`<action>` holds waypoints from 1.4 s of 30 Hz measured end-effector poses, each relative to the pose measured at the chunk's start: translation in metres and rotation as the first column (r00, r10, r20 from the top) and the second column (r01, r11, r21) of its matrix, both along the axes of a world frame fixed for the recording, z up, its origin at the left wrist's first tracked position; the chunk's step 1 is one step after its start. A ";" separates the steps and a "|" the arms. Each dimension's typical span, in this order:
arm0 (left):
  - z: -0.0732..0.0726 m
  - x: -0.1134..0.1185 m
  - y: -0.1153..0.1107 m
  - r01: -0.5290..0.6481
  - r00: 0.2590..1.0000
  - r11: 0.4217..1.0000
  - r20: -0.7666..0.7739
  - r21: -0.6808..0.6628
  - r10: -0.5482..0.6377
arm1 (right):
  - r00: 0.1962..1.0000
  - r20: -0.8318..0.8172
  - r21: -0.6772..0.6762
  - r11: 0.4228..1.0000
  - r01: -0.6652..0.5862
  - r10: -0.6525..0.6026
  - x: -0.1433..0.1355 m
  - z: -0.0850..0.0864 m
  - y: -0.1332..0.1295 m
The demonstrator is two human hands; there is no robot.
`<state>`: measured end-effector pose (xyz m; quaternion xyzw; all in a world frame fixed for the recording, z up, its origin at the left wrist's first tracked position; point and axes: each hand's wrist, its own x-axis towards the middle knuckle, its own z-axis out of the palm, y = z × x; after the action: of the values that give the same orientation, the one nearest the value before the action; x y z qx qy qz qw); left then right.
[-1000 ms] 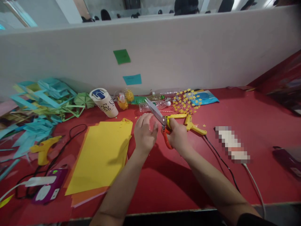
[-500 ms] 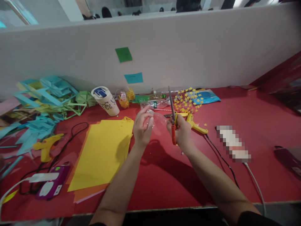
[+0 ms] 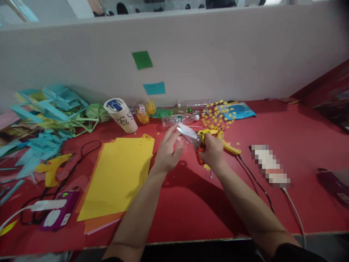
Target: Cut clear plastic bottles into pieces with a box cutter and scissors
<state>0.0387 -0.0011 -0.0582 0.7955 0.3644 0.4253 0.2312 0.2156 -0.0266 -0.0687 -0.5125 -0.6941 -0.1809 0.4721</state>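
Observation:
My right hand is closed around scissors with red and yellow handles. Their blades point left, towards the fingers of my left hand. The curved fingers of that hand grip a clear plastic bottle, which is hard to make out against the red table and partly hidden by the scissors. Just past my right hand lies a yellow glue gun, and a yellow-handled cutter is behind the scissors.
Several plastic bottles and a cluster of yellow stars lie along the wall. Yellow sheets and a white cup are left. Farther left are folded paper shapes, another glue gun and a purple power strip.
The scissors have swung from pointing up and away to pointing left, with the blades at my left hand's fingertips. My left hand has shifted slightly, and the bottle is less visible.

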 end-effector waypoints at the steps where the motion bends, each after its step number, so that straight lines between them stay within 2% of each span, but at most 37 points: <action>1: 0.000 0.000 0.001 -0.041 0.998 0.999 0.041 -0.009 0.042 | 0.999 0.037 0.023 1.000 -0.011 0.010 -0.001 0.000 0.000; 4: -0.003 0.000 0.007 -0.174 0.976 0.984 0.123 -0.039 0.177 | 0.995 0.091 0.039 0.998 -0.045 0.041 -0.006 -0.003 -0.002; 9: -0.002 -0.004 0.010 -0.156 0.974 0.987 0.161 -0.048 0.162 | 0.985 0.124 0.065 0.990 -0.128 0.119 -0.011 -0.007 -0.002; 12: 0.000 -0.001 0.007 -0.186 0.969 0.979 0.148 -0.079 0.196 | 0.981 0.134 0.062 0.987 -0.148 0.139 -0.012 -0.009 -0.001; 14: 0.000 0.000 0.008 -0.269 0.947 0.951 0.140 -0.153 0.290 | 0.976 0.154 0.056 0.984 -0.166 0.156 -0.012 -0.009 -0.001; 16: 0.000 -0.002 0.014 -0.349 0.907 0.899 0.147 -0.262 0.395 | 0.969 0.178 0.040 0.982 -0.183 0.173 -0.014 -0.010 -0.002; 17: 0.000 -0.004 0.018 -0.344 0.899 0.881 0.156 -0.323 0.408 | 0.966 0.188 0.029 0.982 -0.189 0.180 -0.014 -0.011 -0.002; 19: -0.002 -0.012 0.028 -0.216 0.912 0.864 0.222 -0.455 0.344 | 0.961 0.201 0.007 0.981 -0.195 0.190 -0.015 -0.012 -0.003; 21: -0.004 -0.019 0.036 -0.026 0.941 0.769 0.245 -0.638 0.235 | 0.960 0.205 -0.011 0.981 -0.194 0.192 -0.016 -0.014 -0.002; 22: -0.006 -0.022 0.038 0.037 0.935 0.731 0.281 -0.681 0.215 | 0.960 0.205 -0.017 0.981 -0.193 0.192 -0.016 -0.015 -0.002; 23: -0.009 -0.024 0.040 0.079 0.925 0.724 0.320 -0.686 0.203 | 0.960 0.202 -0.021 0.981 -0.192 0.192 -0.016 -0.016 -0.001; 24: -0.012 -0.024 0.041 0.100 0.916 0.744 0.353 -0.661 0.191 | 0.961 0.198 -0.023 0.981 -0.192 0.193 -0.016 -0.017 0.000; 26: -0.017 -0.023 0.041 0.094 0.910 0.825 0.385 -0.557 0.156 | 0.964 0.187 -0.024 0.982 -0.190 0.191 -0.015 -0.018 0.002; 29: -0.021 -0.020 0.038 0.060 0.943 0.933 0.327 -0.356 0.064 | 0.973 0.159 -0.026 0.986 -0.164 0.166 -0.011 -0.018 0.003; 31: -0.019 -0.019 0.035 0.045 0.966 0.971 0.258 -0.237 0.018 | 0.981 0.134 -0.034 0.990 -0.134 0.137 -0.007 -0.016 0.004; 34: -0.014 -0.020 0.033 0.043 0.979 0.985 0.203 -0.166 -0.008 | 0.990 0.095 -0.043 0.994 -0.096 0.100 -0.002 -0.012 0.004; 39: -0.015 -0.022 0.034 0.067 0.983 0.984 0.177 -0.166 -0.037 | 0.989 0.097 -0.059 0.993 -0.105 0.111 -0.003 -0.010 0.004; 42: -0.019 -0.024 0.036 0.091 0.978 0.974 0.201 -0.210 -0.048 | 0.984 0.120 -0.069 0.990 -0.125 0.133 -0.006 -0.012 0.004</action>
<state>0.0143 0.0347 -0.0768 0.7323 0.3563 0.4502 0.3663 0.2101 -0.0228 -0.0811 -0.4685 -0.7590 -0.1601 0.4229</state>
